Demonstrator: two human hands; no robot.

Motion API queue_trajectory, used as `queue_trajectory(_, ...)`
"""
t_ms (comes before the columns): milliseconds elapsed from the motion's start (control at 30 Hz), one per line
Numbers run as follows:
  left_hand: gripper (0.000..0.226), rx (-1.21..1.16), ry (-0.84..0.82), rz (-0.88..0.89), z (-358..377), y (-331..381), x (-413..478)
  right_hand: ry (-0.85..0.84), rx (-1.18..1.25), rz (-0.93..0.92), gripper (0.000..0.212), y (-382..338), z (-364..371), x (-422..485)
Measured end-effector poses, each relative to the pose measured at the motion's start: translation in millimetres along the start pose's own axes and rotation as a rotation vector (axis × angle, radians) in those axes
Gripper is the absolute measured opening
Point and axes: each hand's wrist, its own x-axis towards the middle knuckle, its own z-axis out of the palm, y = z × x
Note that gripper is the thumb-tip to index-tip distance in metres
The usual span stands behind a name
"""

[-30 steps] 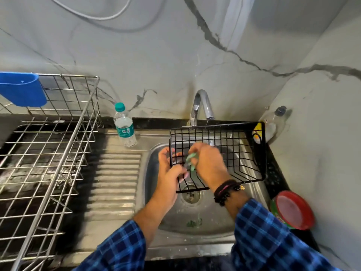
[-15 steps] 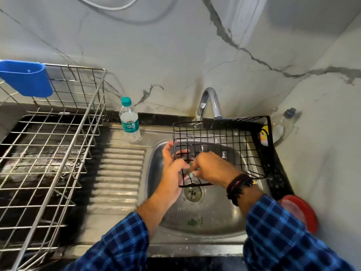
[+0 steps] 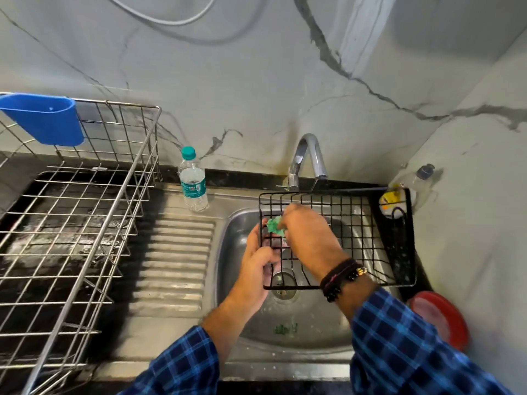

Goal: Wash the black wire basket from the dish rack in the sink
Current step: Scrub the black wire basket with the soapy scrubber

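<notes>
Black wire basket (image 3: pixel 356 235) held tilted above the sink (image 3: pixel 228 252), just below the tap (image 3: pixel 306 158); left hand (image 3: pixel 258 266) closed around its left edge wires; right hand (image 3: pixel 309 238) inside, fingers pinched on a green scrubber (image 3: pixel 274 225) pressed against the upper left wires; water bottle (image 3: pixel 193 181) upright beside the basin; steel dish rack (image 3: pixel 85 223) well left, blue holder (image 3: pixel 42 118) hung on its rim; red lid (image 3: pixel 440 317) at right.

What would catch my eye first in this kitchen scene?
Over the steel sink, the left hand grips a black wire basket while the right hand rubs a green scrub pad on its grid. A large silver wire dish rack fills the left.
</notes>
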Motion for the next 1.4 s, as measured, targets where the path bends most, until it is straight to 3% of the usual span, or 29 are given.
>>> queue_trajectory(133,0.076,0.093,0.001,0.056,-1.1,2.8,3.4,-0.021,0.002,0.133,0.022,12.5,-11.8,-7.8)
queue_trajectory(233,0.079,0.078,0.003,0.068,-1.6,10.0,4.7,0.175,0.013,0.35,0.018,27.6,-29.0,-2.5)
queue_trajectory(333,0.083,0.064,-0.006,0.03,-0.7,10.1,5.6,0.304,0.213,0.508,0.019,27.4,-33.7,4.6)
queue_trajectory(433,0.079,0.089,-0.019,-0.004,1.8,4.4,3.6,0.318,0.425,0.513,0.023,6.7,-22.4,9.7)
queue_trajectory(567,0.065,0.115,-0.077,-0.039,12.1,0.4,-2.8,0.233,0.678,0.446,0.011,-26.7,-2.2,14.9)
queue_trajectory(667,0.061,0.07,-0.028,-0.035,10.5,0.3,-3.8,0.19,0.848,0.454,0.01,-21.8,-4.7,13.6)
queue_trajectory(867,0.077,0.088,0.084,0.005,-19.2,-1.0,-1.9,0.275,0.241,0.66,0.014,71.3,-33.3,-2.6)
queue_trajectory(967,0.078,0.089,0.054,-0.005,-16.2,-2.3,-1.5,0.157,-0.039,0.637,0.016,67.4,-34.3,-7.0)
queue_trajectory(1267,0.078,0.114,0.09,0.077,-9.7,9.4,5.3,-0.049,-0.007,0.279,0.017,13.0,-2.7,-3.7)
queue_trajectory(1400,0.08,0.109,0.1,0.125,-22.3,20.4,7.0,-0.038,-0.16,0.293,0.03,50.2,-14.7,-11.5)
